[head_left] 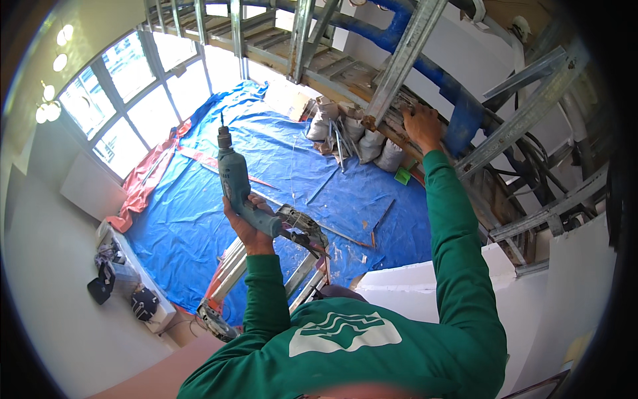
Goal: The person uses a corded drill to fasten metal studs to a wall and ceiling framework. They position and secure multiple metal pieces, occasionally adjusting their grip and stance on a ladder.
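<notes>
Held upright in my left hand (251, 229) is a teal corded-style power drill (234, 178), its thin bit pointing up. My fingers wrap around the drill's body near its lower end. My right hand (421, 126) reaches up to the rough wooden edge (389, 130) of a raised platform, beside an upright metal stud (403, 63). Its fingers are bent in against the wood; whatever they pinch is too small or hidden to name. Just below my left hand is the top of a stepladder (302, 229).
Blue tarpaulin (266, 156) covers the floor below. Filled sacks (370, 145) and loose metal pieces stand under the platform. Blue-painted beams (465, 120), dark cables (535, 156) and slanting metal channels (525, 116) crowd the right. Windows (123, 73) and a ledge with bags (143, 302) lie left.
</notes>
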Demonstrator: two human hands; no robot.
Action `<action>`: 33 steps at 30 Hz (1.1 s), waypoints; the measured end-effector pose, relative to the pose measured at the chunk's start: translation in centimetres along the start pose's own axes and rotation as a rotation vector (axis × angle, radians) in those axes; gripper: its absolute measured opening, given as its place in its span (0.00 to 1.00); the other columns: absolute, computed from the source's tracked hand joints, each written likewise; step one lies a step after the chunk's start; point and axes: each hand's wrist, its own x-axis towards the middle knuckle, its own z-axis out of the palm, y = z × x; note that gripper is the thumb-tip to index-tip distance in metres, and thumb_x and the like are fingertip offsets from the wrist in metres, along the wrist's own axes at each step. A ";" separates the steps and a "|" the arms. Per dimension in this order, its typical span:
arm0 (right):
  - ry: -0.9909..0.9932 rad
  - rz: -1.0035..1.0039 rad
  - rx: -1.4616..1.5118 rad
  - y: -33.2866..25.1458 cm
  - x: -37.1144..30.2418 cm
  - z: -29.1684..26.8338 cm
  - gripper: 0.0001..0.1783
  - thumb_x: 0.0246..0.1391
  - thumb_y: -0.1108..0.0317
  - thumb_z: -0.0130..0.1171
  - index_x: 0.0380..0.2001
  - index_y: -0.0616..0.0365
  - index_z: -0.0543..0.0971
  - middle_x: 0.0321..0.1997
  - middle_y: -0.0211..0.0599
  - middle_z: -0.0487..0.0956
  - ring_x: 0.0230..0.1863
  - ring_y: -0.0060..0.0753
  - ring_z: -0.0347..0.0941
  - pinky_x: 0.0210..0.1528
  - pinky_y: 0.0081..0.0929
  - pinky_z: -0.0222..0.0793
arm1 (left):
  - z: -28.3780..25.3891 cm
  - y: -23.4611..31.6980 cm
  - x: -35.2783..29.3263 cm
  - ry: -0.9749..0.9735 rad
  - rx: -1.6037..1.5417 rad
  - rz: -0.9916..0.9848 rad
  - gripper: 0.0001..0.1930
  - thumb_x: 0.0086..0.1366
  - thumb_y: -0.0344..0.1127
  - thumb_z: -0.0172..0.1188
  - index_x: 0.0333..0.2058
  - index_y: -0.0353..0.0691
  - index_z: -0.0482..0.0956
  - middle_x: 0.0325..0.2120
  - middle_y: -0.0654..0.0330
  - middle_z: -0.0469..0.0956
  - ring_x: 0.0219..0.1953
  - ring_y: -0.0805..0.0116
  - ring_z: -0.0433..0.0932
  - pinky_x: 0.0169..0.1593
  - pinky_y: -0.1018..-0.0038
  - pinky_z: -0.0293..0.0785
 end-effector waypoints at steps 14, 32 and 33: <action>0.020 -0.094 -0.045 1.0 0.6 1.5 0.40 0.73 0.34 0.47 0.63 0.62 0.81 0.65 0.59 0.82 0.67 0.67 0.74 0.72 0.58 0.69 | -0.7 0.4 0.2 -0.044 0.036 -0.006 0.36 0.74 0.61 0.67 0.62 0.31 0.76 0.37 0.54 0.85 0.41 0.66 0.86 0.45 0.69 0.89; -0.039 0.045 -0.006 -1.0 -0.4 -1.4 0.45 0.70 0.30 0.47 0.67 0.61 0.81 0.70 0.55 0.80 0.71 0.62 0.73 0.73 0.59 0.69 | -1.2 1.4 0.6 -0.145 -0.033 -0.090 0.32 0.75 0.55 0.66 0.61 0.31 0.75 0.38 0.58 0.80 0.41 0.67 0.82 0.47 0.68 0.85; -0.053 0.072 0.013 -1.3 -0.5 -1.7 0.44 0.70 0.31 0.47 0.66 0.61 0.81 0.69 0.55 0.81 0.71 0.62 0.73 0.74 0.61 0.68 | -1.4 1.6 0.8 -0.192 -0.095 -0.155 0.33 0.73 0.52 0.69 0.62 0.28 0.74 0.40 0.58 0.80 0.42 0.66 0.81 0.48 0.68 0.85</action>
